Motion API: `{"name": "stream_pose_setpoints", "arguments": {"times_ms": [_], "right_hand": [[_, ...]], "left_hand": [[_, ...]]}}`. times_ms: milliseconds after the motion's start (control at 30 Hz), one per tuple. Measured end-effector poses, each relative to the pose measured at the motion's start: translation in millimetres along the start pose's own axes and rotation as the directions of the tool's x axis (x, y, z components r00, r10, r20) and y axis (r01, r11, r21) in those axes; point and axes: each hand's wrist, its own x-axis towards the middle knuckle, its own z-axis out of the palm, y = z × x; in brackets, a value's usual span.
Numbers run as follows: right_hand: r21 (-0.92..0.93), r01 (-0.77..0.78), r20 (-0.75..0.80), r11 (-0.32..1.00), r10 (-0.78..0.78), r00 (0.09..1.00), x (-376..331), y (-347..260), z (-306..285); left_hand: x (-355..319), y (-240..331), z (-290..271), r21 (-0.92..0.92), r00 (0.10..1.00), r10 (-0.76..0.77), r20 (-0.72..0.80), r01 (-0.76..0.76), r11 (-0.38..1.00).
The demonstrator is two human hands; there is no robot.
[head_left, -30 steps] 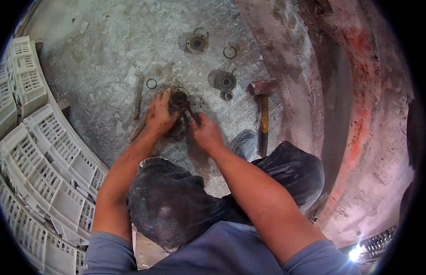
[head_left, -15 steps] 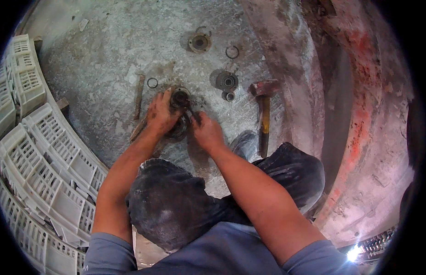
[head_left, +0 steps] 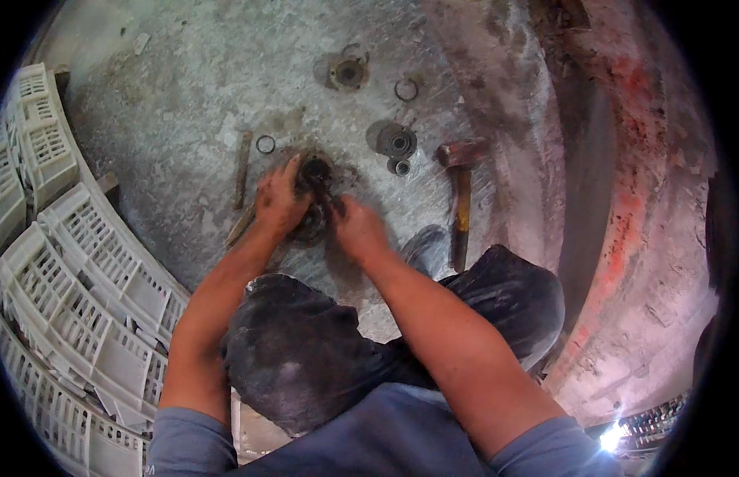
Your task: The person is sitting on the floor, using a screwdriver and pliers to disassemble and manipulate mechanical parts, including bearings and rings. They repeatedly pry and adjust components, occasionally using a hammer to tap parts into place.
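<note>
My left hand (head_left: 280,197) is closed round the near-left side of a dark, greasy round metal housing (head_left: 316,168) with a hole in its middle. In my right hand (head_left: 360,230) is a dark, slim tool that looks like pliers (head_left: 331,196), its far end reaching to the housing. The fingers partly hide the tool, and its tips blur into the dark part. Below the housing, between my wrists, a second round metal part (head_left: 308,226) lies on the floor, partly covered. A thin metal ring (head_left: 265,144) lies just beyond my left hand.
A hammer (head_left: 460,203) lies to the right. Farther off are a flanged part (head_left: 349,74), a split ring (head_left: 406,89), a bearing-like part (head_left: 399,143) and a small ring (head_left: 399,167). A flat bar (head_left: 243,169) lies left; white slatted crates (head_left: 99,310) line that side. Bright sparks (head_left: 612,437) glow lower right.
The tool has swung a little toward the housing's near side, and the housing appears slightly tilted. Both hands stay in nearly the same place; the whole view has shifted slightly.
</note>
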Motion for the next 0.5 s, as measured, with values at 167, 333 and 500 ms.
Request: {"name": "stream_pose_setpoints", "arguments": {"times_ms": [167, 333, 500], "right_hand": [[0.069, 0.005, -0.064, 0.998, 0.0, 0.998, -6.0, 6.0, -3.2], [-0.029, 0.007, -0.025, 1.0, -0.008, 1.0, -1.7, 6.2, -4.6], [-0.023, 0.052, -0.097, 0.998, -0.054, 0.994, -1.2, 11.9, -0.9]], "left_hand": [[0.7, 0.9, 2.5, 0.013, 1.0, -0.013, 0.018, 0.013, 1.0], [-2.0, -1.9, 5.0, 0.031, 1.0, -0.007, 0.009, 0.007, 0.999], [-1.0, -1.0, 5.9, 0.028, 1.0, 0.002, -0.005, -0.002, 1.0]]}}
